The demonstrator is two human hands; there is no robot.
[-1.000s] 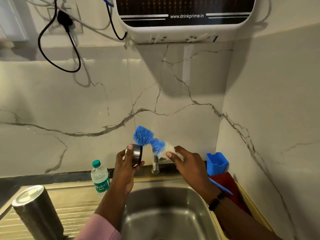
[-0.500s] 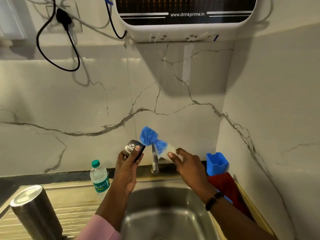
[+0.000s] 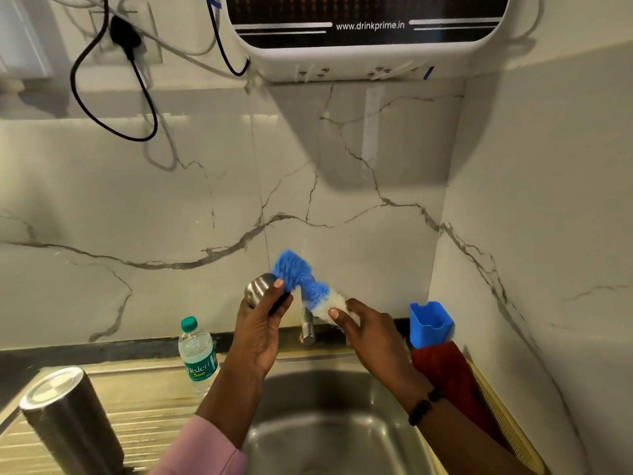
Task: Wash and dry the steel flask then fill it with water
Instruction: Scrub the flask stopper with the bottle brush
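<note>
The steel flask (image 3: 68,419) stands on the draining board at the lower left, its flat end up. Above the sink, my left hand (image 3: 260,330) grips the flask's steel cap (image 3: 257,290). A blue and white bottle brush (image 3: 301,279) is held by my right hand (image 3: 370,334), fingers pinching its white bristles; the blue tip lies against the cap's open side. The tap (image 3: 307,323) stands just behind and between both hands.
A steel sink basin (image 3: 329,423) lies below the hands. A small Bisleri water bottle (image 3: 198,354) stands behind the draining board. A blue plastic holder (image 3: 430,323) and a red cloth (image 3: 448,375) sit at the right. A water purifier (image 3: 370,32) hangs overhead.
My left hand has tilted the cap so its domed steel top faces left. The brush head has moved closer against the cap's open side.
</note>
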